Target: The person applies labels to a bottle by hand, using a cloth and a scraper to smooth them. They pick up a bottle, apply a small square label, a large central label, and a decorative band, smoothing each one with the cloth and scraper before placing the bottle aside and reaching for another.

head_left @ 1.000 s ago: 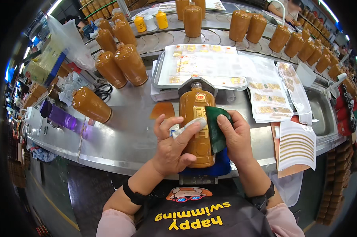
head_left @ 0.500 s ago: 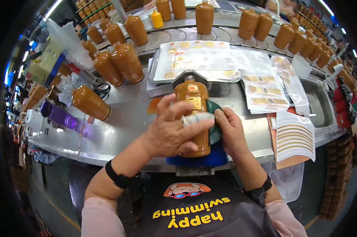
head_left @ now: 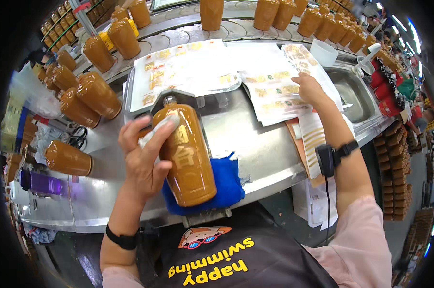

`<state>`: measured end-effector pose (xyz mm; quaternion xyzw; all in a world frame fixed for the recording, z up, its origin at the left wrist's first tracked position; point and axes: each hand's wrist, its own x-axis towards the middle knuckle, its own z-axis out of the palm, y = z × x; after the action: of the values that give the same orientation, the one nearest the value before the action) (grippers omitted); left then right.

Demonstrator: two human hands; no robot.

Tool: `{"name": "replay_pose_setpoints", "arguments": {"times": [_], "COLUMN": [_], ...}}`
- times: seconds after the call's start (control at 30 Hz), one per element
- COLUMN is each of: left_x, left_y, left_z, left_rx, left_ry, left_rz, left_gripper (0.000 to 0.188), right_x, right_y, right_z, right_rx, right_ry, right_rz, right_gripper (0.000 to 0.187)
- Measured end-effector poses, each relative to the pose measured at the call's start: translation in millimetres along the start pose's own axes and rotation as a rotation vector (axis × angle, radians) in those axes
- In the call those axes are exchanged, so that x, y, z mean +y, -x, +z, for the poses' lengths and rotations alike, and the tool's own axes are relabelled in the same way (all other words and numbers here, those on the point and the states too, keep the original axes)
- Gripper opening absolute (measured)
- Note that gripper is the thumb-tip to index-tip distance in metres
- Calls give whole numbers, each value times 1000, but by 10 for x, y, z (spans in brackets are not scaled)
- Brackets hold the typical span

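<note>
A glossy brown bottle point(head_left: 190, 165) with gold lettering lies tilted in front of me. Its neck rests at a dark grey angled holder point(head_left: 190, 98), and its base is on a blue cloth point(head_left: 226, 177). My left hand point(head_left: 145, 158) is at the bottle's upper left side, with a small folded white cloth point(head_left: 152, 133) held along its forefinger against the bottle. Off to the right, my right hand point(head_left: 313, 91) reaches over sheets of gold labels point(head_left: 274, 93). Its fingertips are bent down onto a sheet; whatever they grip is too small to make out.
More label sheets lie on a white tray point(head_left: 178, 57) behind the bottle. Several brown bottles stand on the conveyor point(head_left: 183, 33) and at the left. A steel sink point(head_left: 354, 91) is at the right. A purple flask point(head_left: 44, 183) lies near the left edge.
My right hand has left the bottle and moved right to the label sheets; its green flat tool is out of sight. My left hand has moved up the bottle, and the view has shifted right.
</note>
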<state>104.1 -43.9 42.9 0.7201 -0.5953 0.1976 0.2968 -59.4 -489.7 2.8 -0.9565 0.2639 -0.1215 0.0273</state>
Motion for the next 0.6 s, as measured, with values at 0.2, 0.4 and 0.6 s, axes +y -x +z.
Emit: {"name": "replay_pose_setpoints", "arguments": {"times": [0.2,0.4,0.6], "left_x": [59,99,130], "left_y": [266,461,433], "left_z": [-113,-152,-152], "left_rx": [-67,-96,-96], "left_ry": [55,108,135], "left_rz": [-151,-254,-275], "left_gripper": [62,64,62], "right_x": [305,559,671], "right_y": [-944,-1661,-1865], "right_z": [413,635,642], "right_rx": [-230,-157,-81], "right_ry": [159,256,21], "right_rz": [-138,122,200], "right_gripper": [32,56,36]}}
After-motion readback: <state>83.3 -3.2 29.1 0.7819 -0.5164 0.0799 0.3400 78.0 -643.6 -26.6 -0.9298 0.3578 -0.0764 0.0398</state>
